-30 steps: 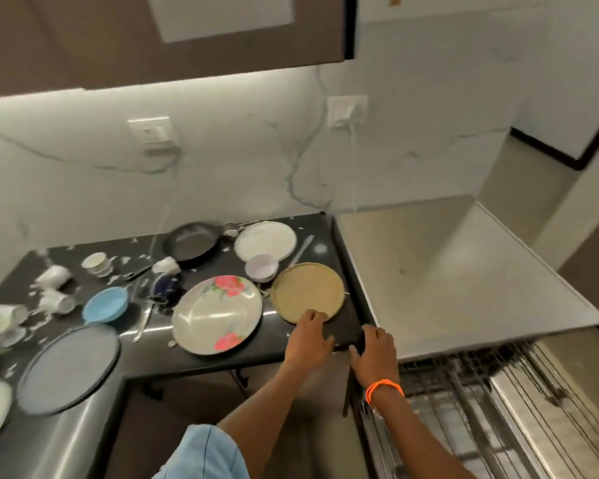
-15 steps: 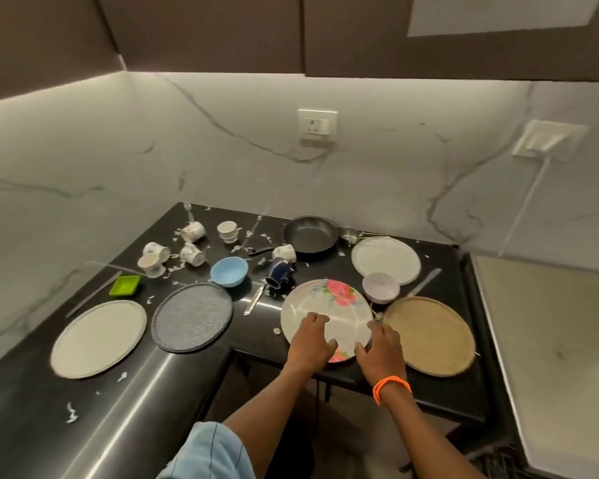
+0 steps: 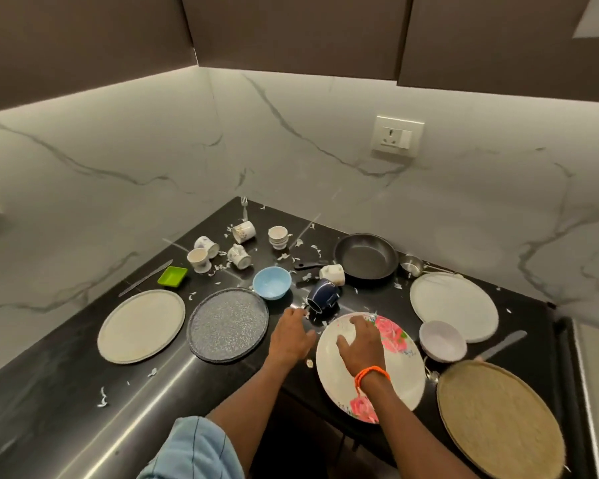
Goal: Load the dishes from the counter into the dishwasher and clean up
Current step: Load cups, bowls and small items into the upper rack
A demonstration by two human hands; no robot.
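The black table point(image 3: 66, 402) carried everything, scattered with white scraps. At your far right lay the woven tan plate point(image 3: 502, 420), its near edge reaching the table's front. Beside it sat the floral plate point(image 3: 398, 375), white with pink roses, and your right hand point(image 3: 362, 344) lay flat on its upper part, fingers point(image 3: 355, 321) spread apart and gripping nothing. Behind that, the plain white plate point(image 3: 453, 305) lay near the wall, with the small lilac bowl point(image 3: 442, 340) overlapping its near edge. To the left sat the speckled grey plate point(image 3: 228, 324) and, further left, the cream plate point(image 3: 142, 326). The black frying pan point(image 3: 366, 255) sat near the back wall. Your left hand point(image 3: 291, 337) hovered low over bare table between the grey plate and the floral plate, fingers loosely apart and empty, tips just short of the dark blue mug point(image 3: 322, 294) lying on its side. The light blue bowl point(image 3: 271, 282) stood upright behind the grey plate. Several small white cups point(image 3: 237, 247) lay tipped toward the corner, and a green dish point(image 3: 172, 275) sat beside a knife point(image 3: 146, 277).
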